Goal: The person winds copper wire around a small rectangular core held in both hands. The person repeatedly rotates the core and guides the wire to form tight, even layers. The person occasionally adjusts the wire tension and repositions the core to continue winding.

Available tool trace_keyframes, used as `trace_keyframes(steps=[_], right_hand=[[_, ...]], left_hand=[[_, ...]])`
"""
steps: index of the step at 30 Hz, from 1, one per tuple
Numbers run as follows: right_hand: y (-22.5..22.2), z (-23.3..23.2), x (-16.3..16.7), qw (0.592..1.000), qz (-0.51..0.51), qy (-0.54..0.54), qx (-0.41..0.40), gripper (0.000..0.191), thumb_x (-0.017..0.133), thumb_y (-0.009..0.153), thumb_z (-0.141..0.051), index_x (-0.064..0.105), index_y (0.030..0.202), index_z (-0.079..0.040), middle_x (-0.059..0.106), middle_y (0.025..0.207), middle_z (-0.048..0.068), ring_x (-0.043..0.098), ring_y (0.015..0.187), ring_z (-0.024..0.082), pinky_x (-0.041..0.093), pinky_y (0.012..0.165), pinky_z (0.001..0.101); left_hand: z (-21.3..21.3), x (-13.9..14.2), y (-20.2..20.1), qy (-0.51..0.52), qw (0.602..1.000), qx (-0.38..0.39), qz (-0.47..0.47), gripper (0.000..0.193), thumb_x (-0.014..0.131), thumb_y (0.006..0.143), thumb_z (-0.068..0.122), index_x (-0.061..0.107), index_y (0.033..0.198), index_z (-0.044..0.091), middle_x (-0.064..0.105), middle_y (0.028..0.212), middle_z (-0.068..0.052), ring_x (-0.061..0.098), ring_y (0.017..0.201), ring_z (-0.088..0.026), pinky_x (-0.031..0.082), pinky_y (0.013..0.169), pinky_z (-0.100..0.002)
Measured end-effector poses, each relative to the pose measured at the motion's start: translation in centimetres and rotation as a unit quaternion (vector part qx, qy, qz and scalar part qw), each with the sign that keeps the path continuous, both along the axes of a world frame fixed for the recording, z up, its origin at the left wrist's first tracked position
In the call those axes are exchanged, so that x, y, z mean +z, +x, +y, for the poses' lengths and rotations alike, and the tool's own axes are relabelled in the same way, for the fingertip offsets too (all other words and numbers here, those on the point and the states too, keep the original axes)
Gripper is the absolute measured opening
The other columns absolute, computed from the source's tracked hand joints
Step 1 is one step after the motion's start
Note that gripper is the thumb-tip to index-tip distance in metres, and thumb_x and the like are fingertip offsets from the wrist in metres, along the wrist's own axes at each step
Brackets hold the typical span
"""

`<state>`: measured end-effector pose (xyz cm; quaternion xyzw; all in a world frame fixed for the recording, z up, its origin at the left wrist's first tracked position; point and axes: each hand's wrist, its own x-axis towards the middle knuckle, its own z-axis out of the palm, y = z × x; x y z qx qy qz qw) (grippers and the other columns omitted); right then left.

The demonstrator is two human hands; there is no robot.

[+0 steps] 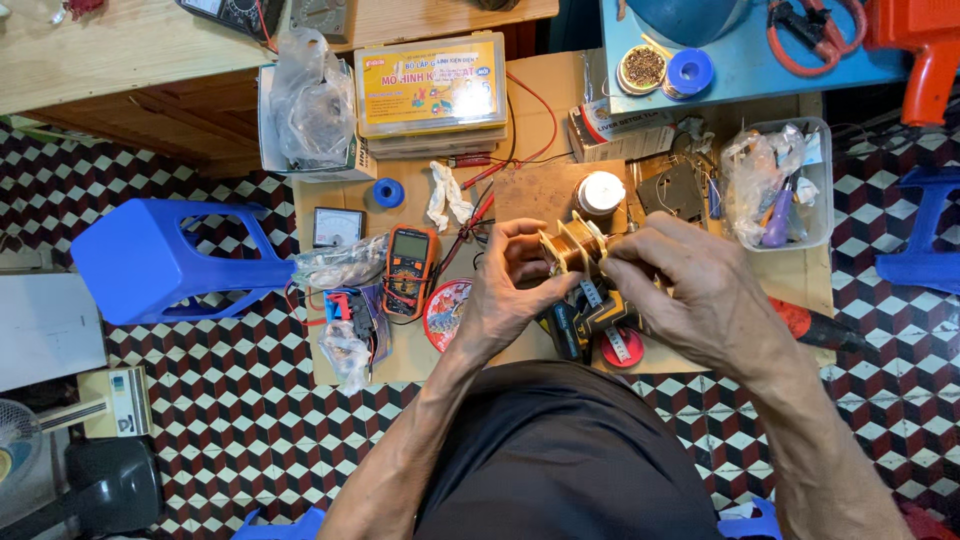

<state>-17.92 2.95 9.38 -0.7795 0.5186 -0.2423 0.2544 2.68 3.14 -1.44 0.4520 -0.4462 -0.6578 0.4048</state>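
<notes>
Cardboard [520,110] covered our low work surface, strewn with a multimeter [410,268] and a tape measure [618,345]. Above it we held a coil of copper wire [575,243] between both hands; it looked already well wound, though we could not tell how much remained. Our left hand [505,295] pinched its near flange, fingers curled tight; our right hand [690,290] gripped the far end, wrist arched.

My right hand [690,300] covers the right end of the copper wire coil [573,243]; I cannot tell how its fingers grip there. The orange tool [925,50] at upper right and the fan [15,450] at lower left are cut off by frame edges.
</notes>
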Motion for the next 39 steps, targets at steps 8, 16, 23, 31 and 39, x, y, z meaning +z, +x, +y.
trace_keyframes(steps=[8, 16, 23, 31, 39], right_hand=[[0.4, -3.1, -0.7, 0.994, 0.041, -0.071, 0.078, 0.015, 0.072, 0.093, -0.013, 0.067, 0.101, -0.001, 0.063, 0.085, 0.008, 0.064, 0.07, 0.021, 0.053, 0.059, 0.035], [0.6, -3.5, -1.5, 0.996, 0.023, -0.051, 0.069, 0.016, 0.072, 0.094, -0.014, 0.067, 0.104, -0.001, 0.065, 0.089, 0.009, 0.066, 0.072, 0.022, 0.053, 0.06, 0.0351], [0.6, -3.7, -2.1, 0.998, 0.013, -0.013, 0.06, 0.02, 0.069, 0.095, -0.016, 0.069, 0.109, -0.001, 0.068, 0.091, 0.011, 0.068, 0.074, 0.024, 0.054, 0.063, 0.0368], [0.2, -4.2, -4.0, 0.995, 0.01, 0.066, 0.071, 0.022, 0.069, 0.095, -0.021, 0.068, 0.101, 0.0, 0.068, 0.088, 0.013, 0.069, 0.075, 0.027, 0.054, 0.064, 0.0391], [0.0, -4.8, -5.3, 0.988, 0.003, 0.151, 0.024, 0.025, 0.067, 0.095, -0.025, 0.071, 0.104, -0.003, 0.069, 0.08, 0.01, 0.068, 0.07, 0.019, 0.054, 0.062, 0.0364]], left_hand=[[1.3, 2.1, 0.5, -0.043, 0.996, -0.068, -0.049, 0.07, 0.085, 0.082, 0.021, 0.046, 0.139, 0.008, 0.069, 0.125, -0.013, 0.065, 0.124, -0.021, 0.052, 0.108, -0.038], [1.5, 2.5, 1.1, -0.035, 0.996, -0.076, -0.031, 0.072, 0.086, 0.083, 0.025, 0.045, 0.14, 0.009, 0.069, 0.126, -0.012, 0.065, 0.125, -0.021, 0.051, 0.109, -0.038], [1.6, 2.5, 1.2, -0.012, 0.996, -0.079, -0.034, 0.076, 0.087, 0.079, 0.029, 0.047, 0.141, 0.008, 0.066, 0.127, -0.012, 0.065, 0.116, -0.02, 0.055, 0.102, -0.036], [1.6, 2.8, 1.5, -0.023, 0.995, -0.087, -0.04, 0.07, 0.085, 0.082, 0.029, 0.05, 0.139, 0.007, 0.066, 0.128, -0.013, 0.066, 0.115, -0.02, 0.056, 0.103, -0.037], [2.4, 4.3, 1.5, -0.046, 0.991, -0.126, -0.014, 0.069, 0.084, 0.083, 0.023, 0.049, 0.14, 0.008, 0.067, 0.129, -0.014, 0.068, 0.123, -0.024, 0.057, 0.107, -0.04]])
